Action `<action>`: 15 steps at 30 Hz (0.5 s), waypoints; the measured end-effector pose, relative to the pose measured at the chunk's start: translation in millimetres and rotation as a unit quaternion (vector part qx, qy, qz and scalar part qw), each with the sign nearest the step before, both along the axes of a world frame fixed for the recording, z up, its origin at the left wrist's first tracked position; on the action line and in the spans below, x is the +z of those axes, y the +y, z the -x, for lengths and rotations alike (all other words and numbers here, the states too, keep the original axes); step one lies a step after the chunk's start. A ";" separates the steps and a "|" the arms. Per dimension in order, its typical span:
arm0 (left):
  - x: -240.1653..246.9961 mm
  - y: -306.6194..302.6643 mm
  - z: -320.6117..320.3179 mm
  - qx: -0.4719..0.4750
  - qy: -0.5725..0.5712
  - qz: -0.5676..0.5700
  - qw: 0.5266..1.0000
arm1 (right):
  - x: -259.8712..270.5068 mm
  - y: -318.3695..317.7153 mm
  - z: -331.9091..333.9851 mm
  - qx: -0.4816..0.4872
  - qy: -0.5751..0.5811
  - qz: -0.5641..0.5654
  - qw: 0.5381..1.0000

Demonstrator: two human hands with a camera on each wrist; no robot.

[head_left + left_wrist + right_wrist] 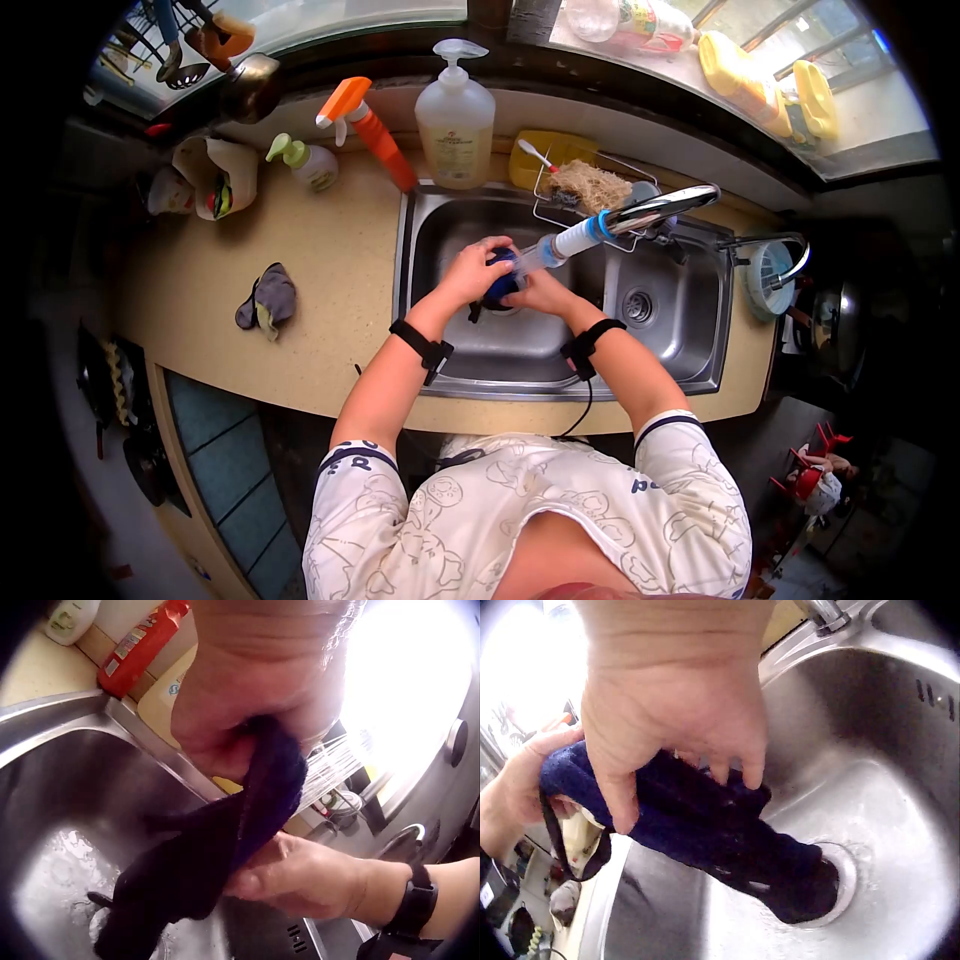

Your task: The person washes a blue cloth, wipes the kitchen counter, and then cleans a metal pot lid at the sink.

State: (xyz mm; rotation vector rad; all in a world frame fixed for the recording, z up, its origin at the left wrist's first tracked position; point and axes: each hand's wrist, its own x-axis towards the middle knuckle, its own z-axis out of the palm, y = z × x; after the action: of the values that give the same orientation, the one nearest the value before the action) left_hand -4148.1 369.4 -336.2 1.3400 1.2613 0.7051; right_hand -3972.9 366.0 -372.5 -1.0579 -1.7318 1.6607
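Observation:
Both hands hold a dark blue cloth item [499, 279] under the faucet's spray head [543, 253], above the left basin of the steel sink [480, 352]. My left hand [470, 275] grips its upper end; in the left wrist view the fingers of the left hand [251, 705] curl round the dark blue cloth [262, 795]. Water streams fall beside it. My right hand [545, 293] pinches the other side; in the right wrist view the thumb and fingers of the right hand [679, 720] hold the cloth [682, 817]. Its lower end hangs over the drain [844, 881], and a dark strap loops down.
A grey cloth [272, 300] lies on the counter [340, 350] left of the sink. Behind the sink stand a large pump bottle [455, 125], an orange spray bottle [378, 140] and a wire rack with a scrubber [590, 185]. The faucet [665, 205] arches over the right basin.

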 end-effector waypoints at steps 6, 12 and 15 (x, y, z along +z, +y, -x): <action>25.2 6.4 25.8 0.096 -0.075 0.061 0.991 | 10.8 8.8 -7.6 0.049 -0.117 0.047 0.991; -58.3 -12.9 46.9 0.265 -0.166 0.165 0.935 | 15.5 -0.8 2.9 -0.210 0.172 0.247 0.930; -62.1 -30.5 3.4 0.310 -0.205 0.403 0.836 | 27.8 -25.3 36.4 -0.213 0.090 0.080 0.970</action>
State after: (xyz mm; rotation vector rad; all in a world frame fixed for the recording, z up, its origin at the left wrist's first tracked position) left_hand -4151.6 338.9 -398.2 0.0539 1.3956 0.7148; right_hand -4009.3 340.7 -344.7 -1.2113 -1.1698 1.5762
